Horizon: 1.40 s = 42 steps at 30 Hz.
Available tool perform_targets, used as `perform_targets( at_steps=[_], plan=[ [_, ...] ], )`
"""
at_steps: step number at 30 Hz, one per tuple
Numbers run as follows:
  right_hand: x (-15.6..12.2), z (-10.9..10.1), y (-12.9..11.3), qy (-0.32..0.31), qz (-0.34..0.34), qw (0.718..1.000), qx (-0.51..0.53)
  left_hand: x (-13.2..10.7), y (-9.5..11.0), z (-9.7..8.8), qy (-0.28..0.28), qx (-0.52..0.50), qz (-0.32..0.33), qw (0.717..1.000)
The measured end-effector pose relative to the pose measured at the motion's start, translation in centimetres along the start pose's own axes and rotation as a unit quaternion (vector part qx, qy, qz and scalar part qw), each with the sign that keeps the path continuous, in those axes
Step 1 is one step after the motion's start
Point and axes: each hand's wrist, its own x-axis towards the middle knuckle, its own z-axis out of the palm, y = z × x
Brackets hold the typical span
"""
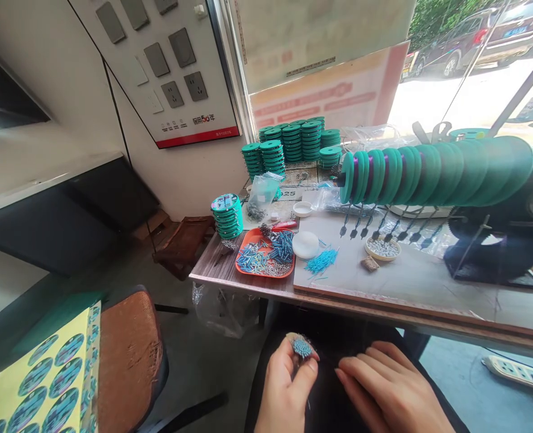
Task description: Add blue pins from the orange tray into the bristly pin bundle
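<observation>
Over my lap, my left hand (289, 379) pinches a small bundle of blue pieces (301, 347) packed close together, with a tan edge behind them. To its right is my right hand (384, 385), apart from the bundle, its fingers curled and pressed together. Whatever its fingertips may hold is too small or hidden. On the table ahead, an orange tray (239, 270) carries small blue tubes and metal bits. Beside it lie a white round lid (305, 245) and a pile of thin bright-blue pieces (322, 261).
A row of green spools (438, 171) on a dark stand overhangs the table's right side, with lines hanging down. Stacked green spools (293, 141) stand at the back. A bowl of whitish beads (382, 248) sits below the row. A brown chair (129, 355) holds label sheets (45, 376).
</observation>
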Motion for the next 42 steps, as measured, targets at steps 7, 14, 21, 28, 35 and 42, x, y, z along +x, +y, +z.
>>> perform_targets(
  at_steps=[7, 14, 21, 28, 35, 42],
  plan=[
    [0.4, 0.0, -0.3, 0.017, 0.01, 1.0, 0.012, -0.4, -0.6, 0.2, 0.003, 0.008, -0.017, 1.0],
    [0.7, -0.5, -0.6, 0.043, 0.007, 0.998, 0.045, 0.3, -1.0, -0.2, 0.003, -0.003, -0.024, 1.0],
    [0.2, -0.3, -0.1, 0.03, -0.004, 0.999, 0.018, 0.1, -0.3, 1.2, 0.004, -0.194, -0.1, 0.976],
    [0.3, 0.2, -0.2, 0.039, -0.01, 0.999, 0.02, -0.2, 0.0, 2.9, 0.027, -0.277, -0.099, 0.955],
    [0.4, 0.3, -0.3, 0.053, -0.017, 0.998, 0.012, 0.0, 0.1, 2.8, 0.034, -0.255, -0.097, 0.962],
    [1.4, -0.2, -0.6, 0.131, -0.046, 0.99, -0.01, -0.4, 1.0, 2.5, -0.037, -0.335, -0.105, 0.936]
  ],
)
